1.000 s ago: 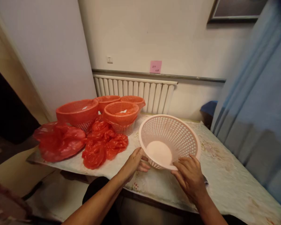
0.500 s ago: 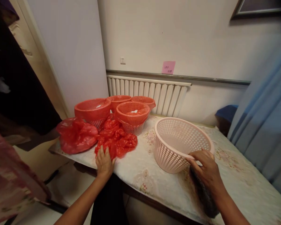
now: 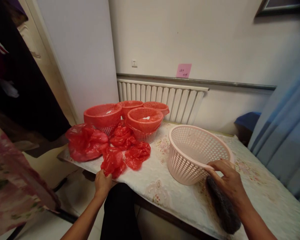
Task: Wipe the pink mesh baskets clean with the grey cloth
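Observation:
My left hand (image 3: 103, 183) is closed on the near edge of a crumpled red plastic bag (image 3: 115, 161) at the table's front edge. More red plastic lies bunched behind it. My right hand (image 3: 226, 175) grips the near rim of a pale pink plastic basket (image 3: 183, 166) with a lattice wall; no lining shows inside it. Below that hand lies a dark, fuzzy, elongated thing (image 3: 222, 206) whose kind I cannot make out. Several baskets lined with red bags stand at the back left, among them a front one (image 3: 145, 125) with something white inside.
A floral cloth covers the table (image 3: 160, 193). Behind it are a radiator (image 3: 165, 100) and a wall with a pink note (image 3: 183, 70). A blue curtain (image 3: 282, 133) hangs at right. A puffed red bag (image 3: 86, 143) sits at the left edge.
My left hand has gone from lying spread on the red plastic to closing on it and drawing its edge toward me. My right hand stays on the pink basket's rim.

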The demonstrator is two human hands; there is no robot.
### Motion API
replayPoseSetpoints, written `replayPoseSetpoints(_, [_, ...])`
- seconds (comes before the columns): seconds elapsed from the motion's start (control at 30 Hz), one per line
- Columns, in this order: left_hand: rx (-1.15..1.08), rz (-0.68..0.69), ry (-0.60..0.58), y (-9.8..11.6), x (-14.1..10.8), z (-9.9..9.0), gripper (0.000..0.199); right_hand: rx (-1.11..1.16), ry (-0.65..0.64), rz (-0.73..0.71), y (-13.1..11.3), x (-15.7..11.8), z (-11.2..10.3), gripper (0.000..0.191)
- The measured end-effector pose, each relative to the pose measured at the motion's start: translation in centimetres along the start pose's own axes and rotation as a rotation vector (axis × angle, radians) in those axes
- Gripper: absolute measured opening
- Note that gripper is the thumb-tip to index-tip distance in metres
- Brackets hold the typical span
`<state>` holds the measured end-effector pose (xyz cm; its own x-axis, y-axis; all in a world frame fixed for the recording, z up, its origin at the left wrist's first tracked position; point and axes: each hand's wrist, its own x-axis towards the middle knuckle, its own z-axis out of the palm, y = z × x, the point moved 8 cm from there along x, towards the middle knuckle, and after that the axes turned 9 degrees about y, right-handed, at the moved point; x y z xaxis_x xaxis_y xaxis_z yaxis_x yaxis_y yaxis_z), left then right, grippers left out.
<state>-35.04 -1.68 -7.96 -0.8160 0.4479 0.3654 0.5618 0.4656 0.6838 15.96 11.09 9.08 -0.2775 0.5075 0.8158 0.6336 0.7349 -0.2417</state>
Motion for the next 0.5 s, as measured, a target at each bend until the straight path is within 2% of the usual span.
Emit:
replayPoseSetpoints(0.13, [-0.135, -0.144, 0.058, -1.0, -0.7, -2.2, 0.010, 0.010, -0.025, 0.007, -0.6, 0.2, -0.1, 0.029])
replayPoseSetpoints(0.23, [-0.279, -0.210, 0.101, -1.0, -2.0, -3.6, 0.021, 0.029, -0.052, 0.005, -1.3, 0.0, -0.4, 0.027])
replayPoseSetpoints(0.4, [-0.561, -0.231, 0.069, 1.7, -4.8, -4.4, 0.039, 0.057, -0.089, 0.003, -1.6, -0.6, -0.6, 0.025])
replayPoseSetpoints(0.5, [-0.817, -0.344, 0.076, 3.6, -6.0, -4.8, 0.039, 0.077, -0.035, 0.012, -1.9, -0.6, -1.6, 0.022])
